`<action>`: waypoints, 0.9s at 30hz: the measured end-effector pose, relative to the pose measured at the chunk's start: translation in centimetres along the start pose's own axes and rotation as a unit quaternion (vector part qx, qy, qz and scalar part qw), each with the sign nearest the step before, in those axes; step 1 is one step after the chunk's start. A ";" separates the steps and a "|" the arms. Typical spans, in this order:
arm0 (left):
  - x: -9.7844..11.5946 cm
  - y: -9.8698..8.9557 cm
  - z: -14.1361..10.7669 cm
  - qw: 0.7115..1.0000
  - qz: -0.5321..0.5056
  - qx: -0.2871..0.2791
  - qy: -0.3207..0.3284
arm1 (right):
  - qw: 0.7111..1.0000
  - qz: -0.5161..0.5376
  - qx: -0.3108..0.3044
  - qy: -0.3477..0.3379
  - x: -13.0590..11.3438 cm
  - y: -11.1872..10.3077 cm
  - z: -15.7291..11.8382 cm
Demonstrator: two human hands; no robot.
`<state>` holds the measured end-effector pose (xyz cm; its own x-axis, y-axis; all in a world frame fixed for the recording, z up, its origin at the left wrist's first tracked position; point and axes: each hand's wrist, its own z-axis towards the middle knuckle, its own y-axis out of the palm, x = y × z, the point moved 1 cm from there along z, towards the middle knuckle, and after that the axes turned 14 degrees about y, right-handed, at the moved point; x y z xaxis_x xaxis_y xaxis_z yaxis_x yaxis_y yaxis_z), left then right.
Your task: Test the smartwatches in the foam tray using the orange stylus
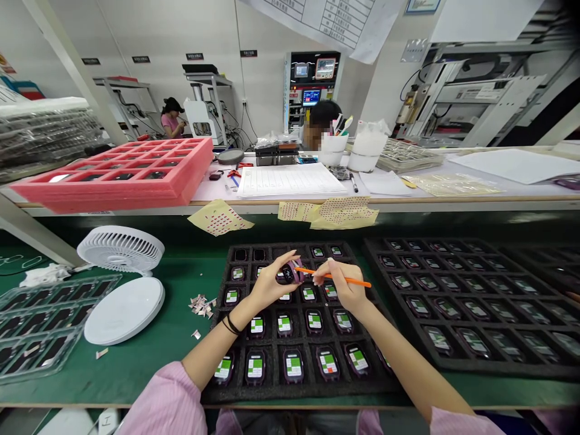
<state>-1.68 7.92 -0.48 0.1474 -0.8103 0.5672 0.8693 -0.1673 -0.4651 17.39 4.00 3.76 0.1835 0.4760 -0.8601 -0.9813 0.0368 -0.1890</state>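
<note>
- Left hand (270, 287): clamped on dark watch-shaped device (288, 273), just beside right hand, above black foam tray (272, 394)
- Right hand (339, 287): pinching orange stick (357, 282), tip touching device
- Tray: rows of labelled devices (293, 366), lower centre of frame

Lighting's looking pretty solid here: the whole room is getting bright, flat light, though I can't spot the source, and the white wall (158, 30) is nearly washing out. Shadows are looking soft, just pooling faintly under the left hand (272, 284) and the right hand (342, 287). A pale strip of glare is sitting along the dark front of the bench (534, 217). The fisheye warp is really showing at the edges, with the pole (72, 66) leaning hard and the black foam tray (475, 302) stretching out toward the right. The top right corner is falling into dark vignette, and the far-right tray cells are going soft.
</note>
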 end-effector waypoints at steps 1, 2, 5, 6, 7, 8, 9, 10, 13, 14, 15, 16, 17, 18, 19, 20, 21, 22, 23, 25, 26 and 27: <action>-0.1 0.0 0.0 1.000 0.002 -0.003 -0.002 | 1.000 0.001 0.000 0.004 0.1 0.1 0.0; -0.1 0.0 0.0 1.000 0.005 -0.005 -0.004 | 1.000 0.002 0.000 0.009 0.1 0.2 0.0; -0.2 0.1 0.0 1.000 0.008 -0.007 -0.005 | 1.000 0.007 0.003 0.024 0.2 0.2 0.1; -0.2 0.1 0.0 1.000 0.006 -0.005 -0.004 | 1.000 0.009 0.003 0.027 0.2 0.2 0.1; -0.2 0.1 0.0 1.000 0.004 -0.003 -0.004 | 1.000 0.010 0.004 0.028 0.2 0.2 0.1; -0.2 0.2 0.1 1.000 0.002 -0.002 -0.005 | 1.000 0.011 0.005 0.028 0.1 0.2 0.1; -0.1 0.2 0.1 1.000 -0.001 -0.001 -0.005 | 1.000 0.013 0.006 0.027 0.1 0.2 0.1; -0.1 0.2 0.1 1.000 -0.002 0.000 -0.006 | 1.000 0.016 0.007 0.025 0.0 0.1 0.1; 0.2 0.2 0.2 1.000 -0.005 0.000 -0.005 | 0.999 0.024 0.012 0.023 -0.3 0.0 0.0; 0.2 0.3 0.2 1.000 -0.005 -0.001 -0.004 | 0.999 0.026 0.012 0.025 -0.3 -0.1 0.0; 0.3 0.3 0.2 1.000 -0.006 -0.002 -0.003 | 0.999 0.030 0.014 0.028 -0.4 -0.2 0.0; 0.3 0.3 0.2 1.000 -0.008 -0.003 -0.003 | 0.999 0.035 0.017 0.032 -0.4 -0.3 0.0; 0.4 0.3 0.2 1.000 -0.010 -0.004 -0.003 | 0.998 0.044 0.025 0.038 -0.4 -0.5 0.0; 0.4 0.3 0.2 1.000 -0.014 -0.004 -0.002 | 0.997 0.055 0.038 0.043 -0.4 -0.6 0.1; 0.4 0.3 0.2 1.000 -0.017 -0.003 -0.002 | 0.995 0.066 0.051 0.049 -0.4 -0.8 0.1; 0.4 0.3 0.2 1.000 -0.019 -0.002 -0.003 | 0.993 0.076 0.065 0.055 -0.3 -1.0 0.1; 0.4 0.3 0.2 1.000 -0.020 -0.001 -0.005 | 0.992 0.083 0.075 0.062 -0.3 -1.1 0.1; 0.4 0.3 0.2 1.000 -0.021 -0.001 -0.008 | 0.991 0.087 0.079 0.069 -0.2 -1.1 0.2; 0.4 0.3 0.1 1.000 -0.020 -0.001 -0.011 | 0.990 0.087 0.079 0.074 -0.2 -1.2 0.2; 0.3 0.3 0.1 1.000 -0.020 -0.001 -0.013 | 0.991 0.082 0.074 0.079 -0.1 -1.1 0.2; 0.3 0.3 0.1 1.000 -0.022 -0.001 -0.012 | 0.991 0.079 0.071 0.079 -0.1 -1.1 0.2; 0.3 0.3 0.1 1.000 -0.023 0.000 -0.009 | 0.992 0.077 0.070 0.077 -0.2 -1.0 0.2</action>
<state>-1.35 7.68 -0.39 0.1163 -0.7912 0.6004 0.8755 -0.2038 -0.4382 18.35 4.08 4.21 0.0263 0.3458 -0.9379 -0.9949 0.1003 0.0091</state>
